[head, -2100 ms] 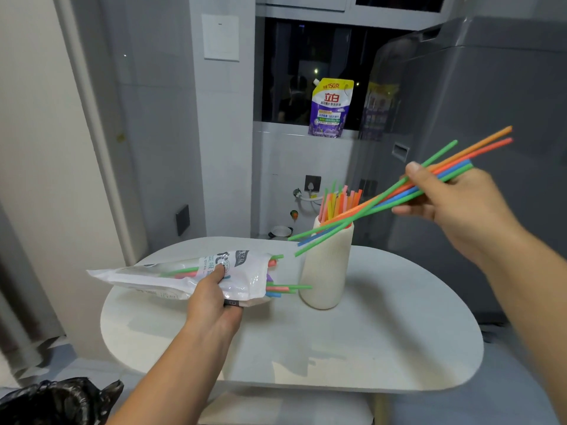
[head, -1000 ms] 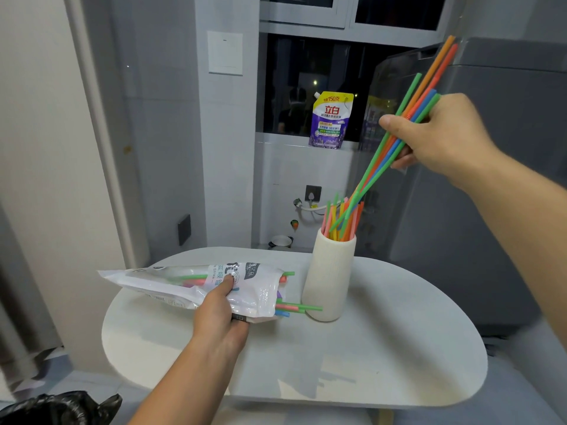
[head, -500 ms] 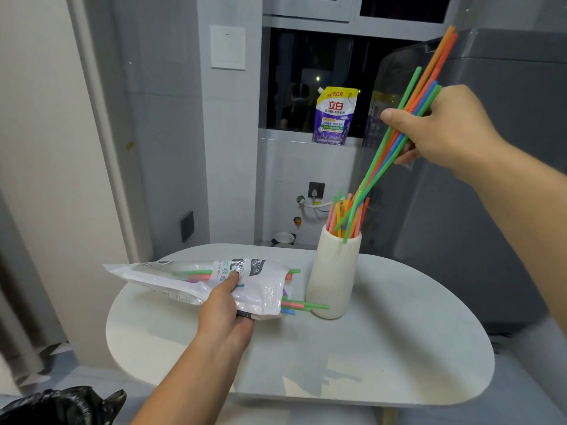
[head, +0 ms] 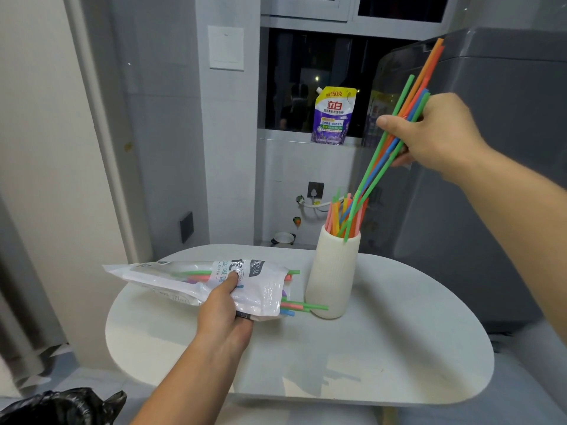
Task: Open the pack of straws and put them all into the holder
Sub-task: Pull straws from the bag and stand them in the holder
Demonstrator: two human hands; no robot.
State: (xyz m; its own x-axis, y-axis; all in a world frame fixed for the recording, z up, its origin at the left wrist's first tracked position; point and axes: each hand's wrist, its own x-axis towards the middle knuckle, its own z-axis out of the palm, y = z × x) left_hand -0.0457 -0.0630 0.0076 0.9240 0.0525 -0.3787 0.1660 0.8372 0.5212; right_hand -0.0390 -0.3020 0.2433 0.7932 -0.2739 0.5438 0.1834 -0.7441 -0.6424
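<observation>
1. Right hand (head: 435,133) raised, grips straw bundle (head: 378,167), btm tips at holder (head: 333,271) mouth.
2. Left hand (head: 225,317) pinches pack (head: 184,277), just left of holder.
3. White oval tabletop (head: 399,348); grey wall (head: 171,118), dark window (head: 291,81), detergent pouch (head: 333,118) on sill.

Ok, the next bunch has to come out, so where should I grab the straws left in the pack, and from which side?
Pinch the straws by the ends poking out of the pack's open mouth, at its right end. Come from above and in front, since the holder stands close by the tips, then probably draw them out along their length while the left hand holds the pack.
</observation>
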